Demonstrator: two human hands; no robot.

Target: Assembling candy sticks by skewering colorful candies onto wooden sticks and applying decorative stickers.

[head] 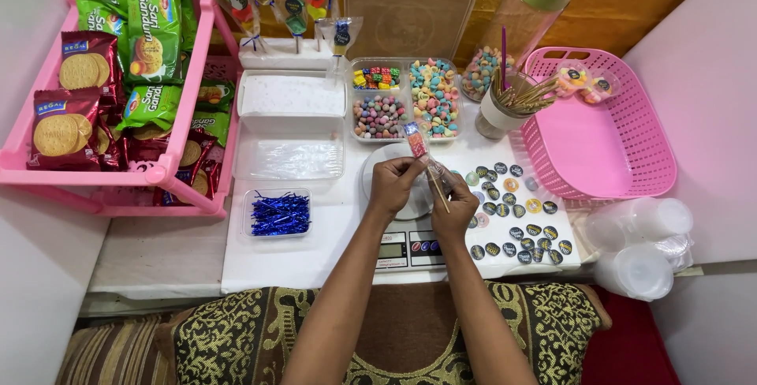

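Holding: both hands meet over the round white scale plate, so anything dropped lands on it.
Left hand: fingers pinched narrow on the top of a wooden skewer, just under its sweet-filled clear sleeve; steadies it.
Right hand: closed round the lower skewer; stick runs tilted, sleeve end up and away from the body.
Scale: digital scale sits dead centre on the bench, readout facing the person.
Sweets: divided clear tray just beyond the scale, within short reach.
Spare sticks: cup of skewers to the right of the tray, beside the jar with green lid.
Stickers: round labels laid flat at the right hand's side, easy to peel one-handed.
Ties: blue twist ties in a small tray on the left.
Finished: wrapped sticks stand upright in a white block at the back; two more lie in the pink basket.
Stock: biscuit packs in the pink rack, far left, out of the work zone.
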